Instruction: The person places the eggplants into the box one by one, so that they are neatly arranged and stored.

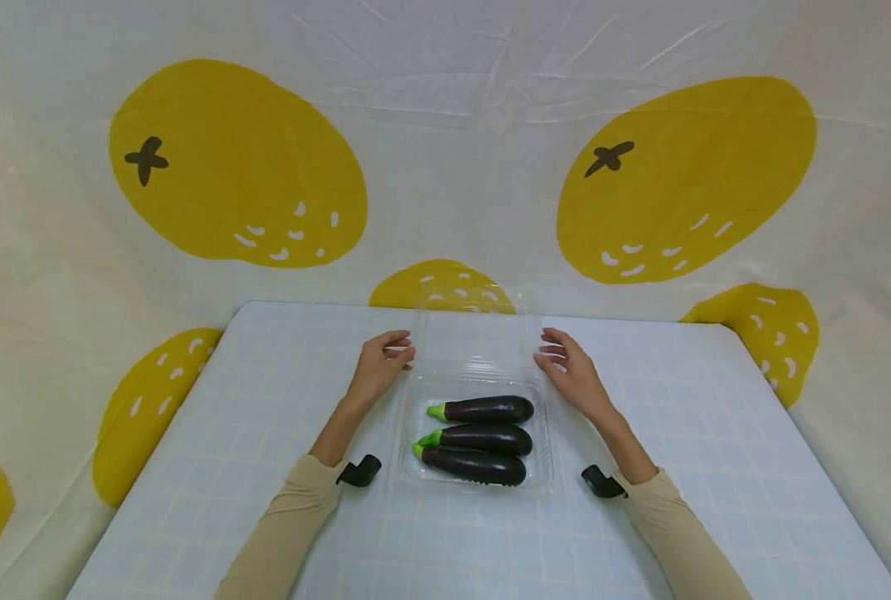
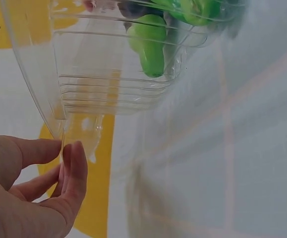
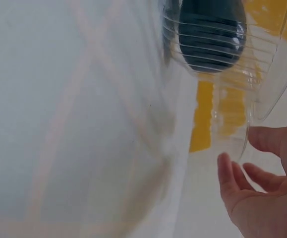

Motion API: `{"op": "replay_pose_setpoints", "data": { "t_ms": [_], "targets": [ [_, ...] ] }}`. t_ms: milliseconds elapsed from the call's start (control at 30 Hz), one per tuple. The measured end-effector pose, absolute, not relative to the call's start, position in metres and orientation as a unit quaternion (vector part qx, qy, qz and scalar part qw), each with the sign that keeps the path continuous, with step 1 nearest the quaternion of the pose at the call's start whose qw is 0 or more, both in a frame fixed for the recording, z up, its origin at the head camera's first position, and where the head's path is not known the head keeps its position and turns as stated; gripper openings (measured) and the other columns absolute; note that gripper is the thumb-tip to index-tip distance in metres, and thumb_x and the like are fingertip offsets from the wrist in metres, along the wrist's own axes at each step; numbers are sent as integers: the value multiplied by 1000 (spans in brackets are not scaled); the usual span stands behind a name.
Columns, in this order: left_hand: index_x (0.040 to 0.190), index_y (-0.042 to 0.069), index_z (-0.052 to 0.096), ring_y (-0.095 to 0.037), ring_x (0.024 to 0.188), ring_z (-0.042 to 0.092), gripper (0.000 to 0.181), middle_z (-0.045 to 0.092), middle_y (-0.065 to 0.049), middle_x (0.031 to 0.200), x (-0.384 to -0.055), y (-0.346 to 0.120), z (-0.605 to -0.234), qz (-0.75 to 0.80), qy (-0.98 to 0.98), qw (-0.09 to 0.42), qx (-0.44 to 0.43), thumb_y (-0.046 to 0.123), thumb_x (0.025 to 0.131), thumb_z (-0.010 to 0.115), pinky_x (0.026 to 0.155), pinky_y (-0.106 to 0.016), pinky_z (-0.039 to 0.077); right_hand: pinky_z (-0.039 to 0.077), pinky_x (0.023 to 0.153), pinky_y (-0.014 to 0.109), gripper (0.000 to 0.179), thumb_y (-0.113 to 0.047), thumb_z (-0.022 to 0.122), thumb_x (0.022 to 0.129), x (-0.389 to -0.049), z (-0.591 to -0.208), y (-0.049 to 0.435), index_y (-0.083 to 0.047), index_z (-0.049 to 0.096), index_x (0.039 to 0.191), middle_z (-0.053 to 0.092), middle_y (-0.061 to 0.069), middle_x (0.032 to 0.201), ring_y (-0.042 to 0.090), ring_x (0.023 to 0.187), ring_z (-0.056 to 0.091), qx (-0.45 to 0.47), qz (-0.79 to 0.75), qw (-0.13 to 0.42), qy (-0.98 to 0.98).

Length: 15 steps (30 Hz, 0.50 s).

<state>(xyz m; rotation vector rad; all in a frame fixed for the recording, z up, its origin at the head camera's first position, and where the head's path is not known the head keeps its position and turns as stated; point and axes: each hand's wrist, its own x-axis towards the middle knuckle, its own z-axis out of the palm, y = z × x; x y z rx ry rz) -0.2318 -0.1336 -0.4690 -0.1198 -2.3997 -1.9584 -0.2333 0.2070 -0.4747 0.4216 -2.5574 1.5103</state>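
Note:
A clear plastic clamshell box (image 1: 412,472) sits on the table, its lid (image 1: 475,343) raised behind the base. Three dark purple eggplants (image 1: 490,409) with green stem ends lie side by side in the base, stems to the left. At the lid's left side, my left hand (image 1: 379,367) pinches the rim between thumb and fingers (image 2: 75,173). On the opposite side my right hand (image 1: 576,379) holds the other edge, its thumb on the outer face and the fingers (image 3: 226,173) behind. Through the clear wall, a green stem (image 2: 150,47) shows in the left wrist view.
A pale checked cloth (image 1: 445,550) covers the table. Behind its far edge hangs a white curtain (image 1: 460,183) printed with large yellow fruit. Black wrist cameras (image 1: 360,472) sit at both beige sleeves (image 1: 283,525), flanking the box.

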Motion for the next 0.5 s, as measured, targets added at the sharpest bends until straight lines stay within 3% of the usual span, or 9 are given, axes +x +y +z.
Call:
{"op": "replay_pose_setpoints", "data": {
  "t_ms": [500],
  "targets": [
    [136, -9, 60, -41, 99, 68, 41, 65, -28, 120, -231, -133, -465, -616, -785, 47, -42, -3, 96, 68, 77, -36, 61, 48, 101, 47, 51, -2, 67, 99, -227, -466, 209, 9, 47, 145, 57, 29, 137, 42, 117, 63, 137, 491, 100, -854]
  ]
}}
